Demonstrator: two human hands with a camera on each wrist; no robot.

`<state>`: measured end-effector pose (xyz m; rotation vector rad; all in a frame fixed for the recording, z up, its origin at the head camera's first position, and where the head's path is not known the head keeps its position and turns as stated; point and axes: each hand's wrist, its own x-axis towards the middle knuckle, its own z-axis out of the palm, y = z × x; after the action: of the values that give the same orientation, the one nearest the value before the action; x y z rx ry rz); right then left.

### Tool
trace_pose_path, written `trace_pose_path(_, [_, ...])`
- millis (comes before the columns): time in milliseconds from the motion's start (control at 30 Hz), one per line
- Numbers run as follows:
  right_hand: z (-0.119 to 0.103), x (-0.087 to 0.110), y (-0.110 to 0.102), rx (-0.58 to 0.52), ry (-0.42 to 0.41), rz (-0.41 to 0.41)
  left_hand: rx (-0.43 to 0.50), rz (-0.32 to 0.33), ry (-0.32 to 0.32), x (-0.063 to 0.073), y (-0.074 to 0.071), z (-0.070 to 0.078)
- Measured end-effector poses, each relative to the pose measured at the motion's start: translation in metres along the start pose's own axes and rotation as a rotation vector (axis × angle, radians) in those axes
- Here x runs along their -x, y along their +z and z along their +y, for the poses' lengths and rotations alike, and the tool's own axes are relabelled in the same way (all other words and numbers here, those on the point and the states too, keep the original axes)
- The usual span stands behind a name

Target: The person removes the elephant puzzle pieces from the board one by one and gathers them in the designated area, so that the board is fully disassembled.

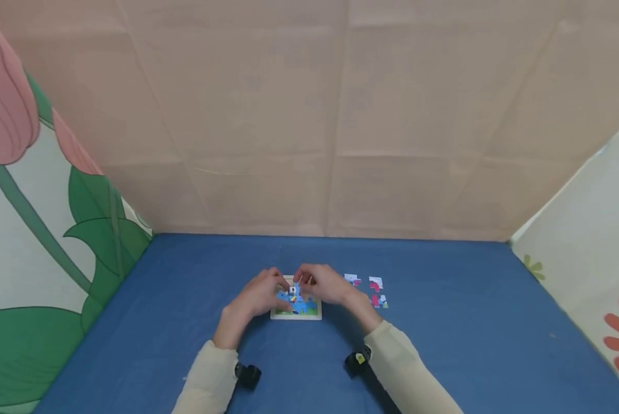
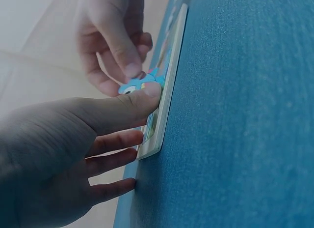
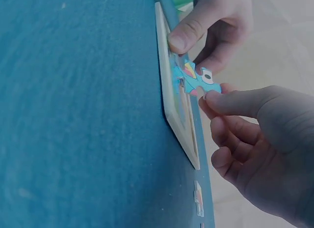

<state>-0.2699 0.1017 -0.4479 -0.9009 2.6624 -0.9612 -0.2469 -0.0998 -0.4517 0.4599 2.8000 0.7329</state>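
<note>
Cream sleeves (image 1: 412, 368) lie before the puzzle tray (image 1: 304, 317). Over it, the right hand (image 1: 325, 283) pinches a blue piece (image 3: 197, 84); the left hand (image 1: 261, 293) spreads at the tray's left. Best square the piece before pressing.

A screened-in tabletop nook, though whether in a home or a studio cannot be told: a creased beige sheet (image 1: 268, 115) rises from the back edge of the blue table (image 1: 299, 368), a panel printed with tulips and leaves (image 1: 19, 253) lines its left edge, and a white, red-flowered panel (image 1: 578, 241) its right, meeting the sheet near both back corners.
</note>
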Motion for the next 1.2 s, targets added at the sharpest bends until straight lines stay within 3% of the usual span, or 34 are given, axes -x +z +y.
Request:
trace_pose_path(233, [-0.003, 0.005, -0.009, -0.005, -0.032, 0.034, 0.01, 0.005, -0.014, -0.001, -0.001, 0.0])
trace_pose_path(1200, [0.025, 0.04, -0.028, -0.023, 0.053, 0.124, 0.017, 0.007, -0.043, 0.002, 0.0, 0.003])
